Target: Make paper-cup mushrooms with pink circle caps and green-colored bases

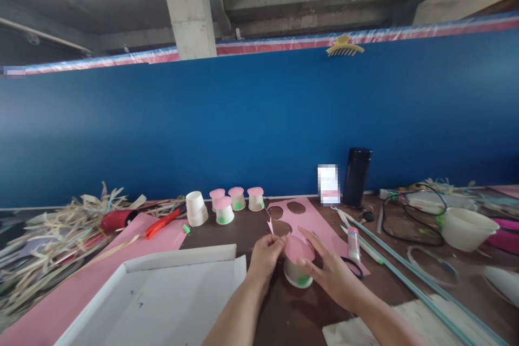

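An upturned white paper cup (299, 273) with a green spot stands on the brown table in front of me. A pink paper disc (298, 248) lies on top of it. My left hand (265, 257) pinches the disc's left edge with curled fingers. My right hand (330, 269) rests against the cup's right side, its fingers stretched along the disc's edge. Behind them lies a pink paper sheet (312, 220) with round holes cut out of it.
Several finished pink-topped cups (236, 198) and a stack of plain cups (196, 208) stand at the back by the blue wall. Red scissors (162, 223), a glue tube (353, 244), a black bottle (356, 176), a white bowl (464, 227), straw heap (52, 238) and white box lid (162, 294) surround me.
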A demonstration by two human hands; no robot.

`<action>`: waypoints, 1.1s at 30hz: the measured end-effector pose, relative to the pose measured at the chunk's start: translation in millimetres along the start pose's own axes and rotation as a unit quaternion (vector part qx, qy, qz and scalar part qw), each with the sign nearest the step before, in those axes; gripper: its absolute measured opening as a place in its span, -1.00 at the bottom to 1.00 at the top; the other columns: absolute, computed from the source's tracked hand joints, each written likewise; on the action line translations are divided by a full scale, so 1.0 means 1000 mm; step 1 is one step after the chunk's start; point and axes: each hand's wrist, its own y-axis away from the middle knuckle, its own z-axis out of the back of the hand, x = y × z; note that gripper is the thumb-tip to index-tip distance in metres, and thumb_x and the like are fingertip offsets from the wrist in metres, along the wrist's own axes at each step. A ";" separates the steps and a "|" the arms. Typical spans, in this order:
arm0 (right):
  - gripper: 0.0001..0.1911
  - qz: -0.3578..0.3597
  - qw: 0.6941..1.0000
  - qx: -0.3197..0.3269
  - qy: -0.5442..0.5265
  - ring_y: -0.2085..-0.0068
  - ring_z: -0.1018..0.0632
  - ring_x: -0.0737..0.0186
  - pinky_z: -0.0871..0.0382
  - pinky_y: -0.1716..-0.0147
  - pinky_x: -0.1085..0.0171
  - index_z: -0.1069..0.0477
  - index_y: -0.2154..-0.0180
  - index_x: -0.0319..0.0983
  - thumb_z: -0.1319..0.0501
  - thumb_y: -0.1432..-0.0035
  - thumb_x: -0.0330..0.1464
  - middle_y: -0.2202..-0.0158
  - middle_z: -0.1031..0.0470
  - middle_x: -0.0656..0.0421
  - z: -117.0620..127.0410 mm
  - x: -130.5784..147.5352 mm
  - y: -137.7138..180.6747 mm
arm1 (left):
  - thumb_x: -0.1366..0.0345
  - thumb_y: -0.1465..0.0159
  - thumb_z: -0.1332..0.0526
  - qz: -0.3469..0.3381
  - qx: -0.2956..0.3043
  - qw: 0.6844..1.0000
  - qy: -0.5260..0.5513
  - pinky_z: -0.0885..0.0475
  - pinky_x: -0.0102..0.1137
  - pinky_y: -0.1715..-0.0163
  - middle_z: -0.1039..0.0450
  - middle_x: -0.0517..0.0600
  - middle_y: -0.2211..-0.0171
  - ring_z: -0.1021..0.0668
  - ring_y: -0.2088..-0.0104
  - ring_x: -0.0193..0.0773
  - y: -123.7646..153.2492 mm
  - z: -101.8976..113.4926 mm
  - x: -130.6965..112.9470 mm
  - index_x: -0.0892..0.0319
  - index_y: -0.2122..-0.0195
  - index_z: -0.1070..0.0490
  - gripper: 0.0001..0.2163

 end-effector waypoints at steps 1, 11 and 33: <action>-0.35 -0.001 1.000 -0.005 0.001 -0.24 -0.19 0.09 -0.07 -0.20 0.11 -0.08 -0.22 -0.13 -0.11 -0.14 -0.10 -0.23 -0.19 0.11 -0.001 0.000 0.000 | -0.01 -0.02 -0.26 -0.001 -0.002 1.000 0.001 -0.15 -0.45 0.51 -0.28 -0.12 0.63 -0.28 0.56 -0.38 0.000 0.000 0.000 0.22 0.55 -0.38 -0.65; -0.38 -0.024 1.000 -0.015 -0.002 -0.22 -0.22 0.09 -0.13 -0.17 0.11 -0.11 -0.20 -0.13 -0.08 -0.15 -0.06 -0.20 -0.24 0.12 -0.003 0.005 -0.001 | -0.08 -0.03 -0.24 -0.001 -0.006 1.000 -0.007 -0.19 -0.44 0.47 -0.30 -0.10 0.59 -0.32 0.51 -0.35 0.005 0.001 -0.008 0.22 0.49 -0.40 -0.60; -0.39 -0.036 0.999 -0.029 -0.012 -0.12 -0.35 0.08 -0.26 -0.08 0.14 -0.16 -0.16 -0.12 -0.14 -0.10 -0.09 -0.11 -0.35 0.13 -0.005 0.004 -0.003 | 0.23 0.03 -0.37 0.072 0.156 0.984 0.036 -0.32 -0.35 0.21 -0.49 0.09 0.22 -0.48 0.24 -0.18 0.016 0.012 -0.025 0.26 0.15 -0.44 -0.59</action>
